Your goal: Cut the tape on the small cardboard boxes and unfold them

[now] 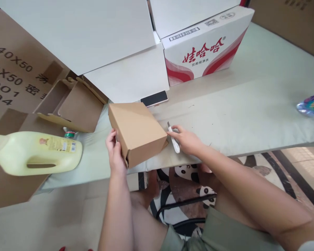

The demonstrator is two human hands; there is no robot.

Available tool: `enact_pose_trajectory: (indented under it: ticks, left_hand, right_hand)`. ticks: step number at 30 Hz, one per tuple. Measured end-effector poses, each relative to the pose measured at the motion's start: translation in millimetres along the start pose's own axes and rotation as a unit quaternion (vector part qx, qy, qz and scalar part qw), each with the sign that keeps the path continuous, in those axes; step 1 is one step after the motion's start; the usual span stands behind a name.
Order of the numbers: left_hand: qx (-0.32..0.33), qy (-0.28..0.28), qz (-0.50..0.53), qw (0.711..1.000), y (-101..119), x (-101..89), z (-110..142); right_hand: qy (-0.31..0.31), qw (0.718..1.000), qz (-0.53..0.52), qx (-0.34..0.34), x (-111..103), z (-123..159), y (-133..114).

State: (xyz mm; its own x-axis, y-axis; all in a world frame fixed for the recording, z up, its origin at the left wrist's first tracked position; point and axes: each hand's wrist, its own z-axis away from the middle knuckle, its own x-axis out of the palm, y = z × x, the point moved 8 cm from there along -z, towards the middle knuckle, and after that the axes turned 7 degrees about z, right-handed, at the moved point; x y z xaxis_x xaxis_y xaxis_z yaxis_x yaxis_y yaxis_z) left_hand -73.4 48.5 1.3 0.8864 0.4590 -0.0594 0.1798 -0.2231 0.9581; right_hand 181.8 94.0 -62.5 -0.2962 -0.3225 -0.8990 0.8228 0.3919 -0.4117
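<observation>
A small brown cardboard box (pixel 138 129) stands tilted near the front edge of the table, its plain top face toward me. My left hand (pixel 115 150) grips its left side, with the fingers partly hidden behind the box. Just right of the box, my right hand (pixel 185 139) holds a white utility knife (pixel 174 142) between thumb and fingers. The knife's grey blade is out and points away from me, and its body is at or just above the table surface. A dark-topped phone-like slab (pixel 155 99) lies behind the box.
White cartons (pixel 131 73) and a red-and-white water carton (pixel 199 57) line the back of the table (pixel 251 115). To the left are an open brown box (pixel 78 106) and a pale yellow jug (pixel 52 151) on its side. A plastic bottle or pack (pixel 312 104) lies far right.
</observation>
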Motion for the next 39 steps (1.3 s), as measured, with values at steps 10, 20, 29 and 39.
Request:
enact_pose_trajectory:
  ticks: [10, 20, 29, 39]
  left_hand:
    - [-0.266, 0.087, 0.127, 0.952, -59.4, -16.1, 10.8]
    - [-0.231, 0.106, 0.092, 0.963, -50.9, -33.9, 6.4]
    - [-0.091, 0.143, 0.109, 0.979, -23.7, -34.1, 3.2]
    - [-0.188, 0.101, 0.066, 0.975, -55.0, -28.7, 4.0]
  right_hand:
    - [0.129, 0.973, -0.185, -0.052, -18.2, -4.9, -4.3]
    - [0.084, 0.945, -0.269, -0.164, -21.2, 8.8, -39.6]
    - [0.128, 0.940, -0.305, -0.084, -22.5, -1.9, -38.3]
    - [0.123, 0.951, -0.280, -0.053, -20.1, -0.5, -31.1]
